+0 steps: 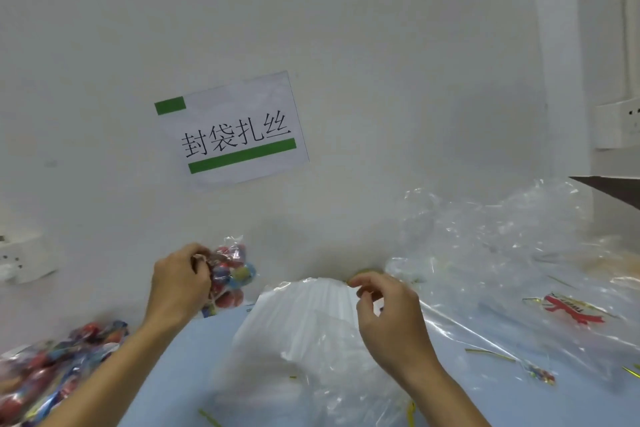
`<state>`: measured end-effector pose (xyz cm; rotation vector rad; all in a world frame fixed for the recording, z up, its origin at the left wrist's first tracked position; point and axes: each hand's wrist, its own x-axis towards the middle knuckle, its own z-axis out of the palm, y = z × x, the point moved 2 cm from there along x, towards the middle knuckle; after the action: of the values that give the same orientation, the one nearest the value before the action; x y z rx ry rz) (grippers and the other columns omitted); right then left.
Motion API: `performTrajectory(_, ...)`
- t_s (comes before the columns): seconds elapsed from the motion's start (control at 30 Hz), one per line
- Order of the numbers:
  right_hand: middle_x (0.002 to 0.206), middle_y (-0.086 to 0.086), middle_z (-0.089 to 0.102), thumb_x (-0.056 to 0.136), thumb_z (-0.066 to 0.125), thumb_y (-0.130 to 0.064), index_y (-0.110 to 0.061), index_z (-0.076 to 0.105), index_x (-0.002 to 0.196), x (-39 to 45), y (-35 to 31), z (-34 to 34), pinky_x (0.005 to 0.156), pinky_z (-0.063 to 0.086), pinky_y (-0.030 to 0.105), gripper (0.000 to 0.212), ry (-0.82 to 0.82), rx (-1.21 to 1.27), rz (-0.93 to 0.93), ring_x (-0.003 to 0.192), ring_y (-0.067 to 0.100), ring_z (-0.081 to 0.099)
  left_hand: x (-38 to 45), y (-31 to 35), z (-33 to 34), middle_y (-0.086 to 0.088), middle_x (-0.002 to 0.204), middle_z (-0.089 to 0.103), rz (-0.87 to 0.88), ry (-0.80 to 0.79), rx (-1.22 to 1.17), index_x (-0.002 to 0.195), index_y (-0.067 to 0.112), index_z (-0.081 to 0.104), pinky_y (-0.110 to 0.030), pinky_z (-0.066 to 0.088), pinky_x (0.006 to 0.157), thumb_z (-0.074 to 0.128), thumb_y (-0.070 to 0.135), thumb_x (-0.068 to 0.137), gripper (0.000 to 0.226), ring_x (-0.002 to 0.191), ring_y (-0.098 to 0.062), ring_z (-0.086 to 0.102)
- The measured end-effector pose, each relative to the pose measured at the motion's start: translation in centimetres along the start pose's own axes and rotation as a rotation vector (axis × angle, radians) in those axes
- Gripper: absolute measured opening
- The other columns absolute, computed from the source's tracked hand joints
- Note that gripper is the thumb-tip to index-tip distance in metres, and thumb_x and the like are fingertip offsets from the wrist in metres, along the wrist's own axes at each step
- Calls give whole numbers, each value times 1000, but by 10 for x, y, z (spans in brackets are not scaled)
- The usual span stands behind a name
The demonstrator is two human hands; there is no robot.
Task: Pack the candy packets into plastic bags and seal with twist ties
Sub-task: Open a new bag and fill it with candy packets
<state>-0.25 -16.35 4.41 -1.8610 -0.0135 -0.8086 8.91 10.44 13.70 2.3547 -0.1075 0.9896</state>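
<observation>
My left hand (180, 282) grips the gathered neck of a small clear bag of red and blue candy packets (230, 276), held up near the wall. My right hand (388, 315) hovers over a stack of clear plastic bags (304, 326) on the blue table, thumb and forefinger pinched around something small and greenish; I cannot tell what it is. A pile of filled candy bags (52, 367) lies at the lower left. Loose green-gold twist ties (490, 354) are scattered on the table at right.
A paper sign with green bars (235, 130) is stuck on the white wall ahead. A large crumpled clear plastic sheet (502, 246) fills the right side, with a red-and-white packet (571, 310) under it. A white power strip (24, 260) sits at left.
</observation>
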Motion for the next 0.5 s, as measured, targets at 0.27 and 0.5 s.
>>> performTrajectory(0.27, 130, -29, 42, 99, 40, -33, -36, 43, 146, -19, -32, 26, 93, 32, -1, 47, -154, -61, -218, 118, -13, 44, -107, 91, 43, -2, 82, 67, -36, 291, -319, 102, 13, 66, -21, 36, 58, 52, 0, 96, 20, 66, -19, 56)
performTrajectory(0.5, 141, -35, 35, 92, 50, -43, -41, 33, 149, -11, -17, 26, 109, 35, 16, 60, -237, -75, -99, 135, -7, 35, -127, 89, 58, 11, 80, 65, -28, 146, -611, 103, 44, 46, -17, 51, 58, 53, 10, 100, 35, 72, -10, 68)
